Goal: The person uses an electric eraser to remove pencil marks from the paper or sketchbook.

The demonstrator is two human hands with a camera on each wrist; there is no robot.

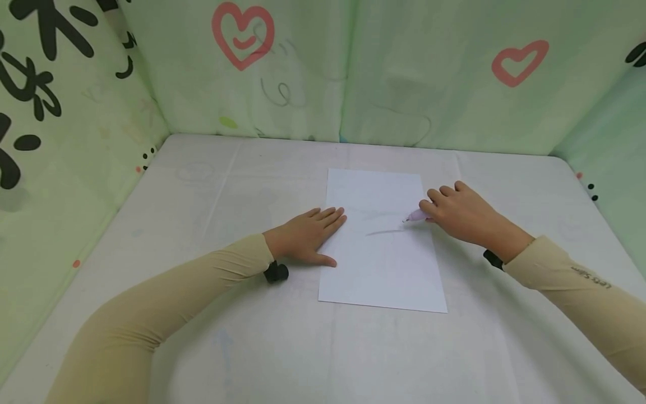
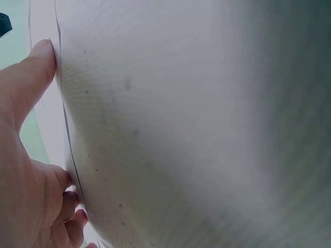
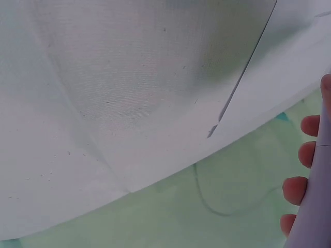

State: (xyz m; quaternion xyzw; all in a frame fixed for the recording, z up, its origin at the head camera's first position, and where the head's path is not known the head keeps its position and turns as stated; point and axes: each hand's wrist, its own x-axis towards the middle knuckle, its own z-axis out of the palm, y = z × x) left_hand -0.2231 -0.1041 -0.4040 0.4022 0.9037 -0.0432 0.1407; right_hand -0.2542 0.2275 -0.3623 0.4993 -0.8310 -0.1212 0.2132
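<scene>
Pen (image 1: 416, 215) in right grip (image 1: 460, 216), left grip (image 1: 307, 234) spread

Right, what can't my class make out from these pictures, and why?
Head view: back end of the purple pen, hidden by the right hand.
Head view: whether the grey streak on the paper is drawn; too blurred.
Right wrist view: the pen's tip, cut off by the right edge.
Left wrist view: a dark object, cut off by the left edge.

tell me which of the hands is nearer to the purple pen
Right: the right hand grips the purple pen. The left hand rests partly on the paper, left of the pen.
</scene>
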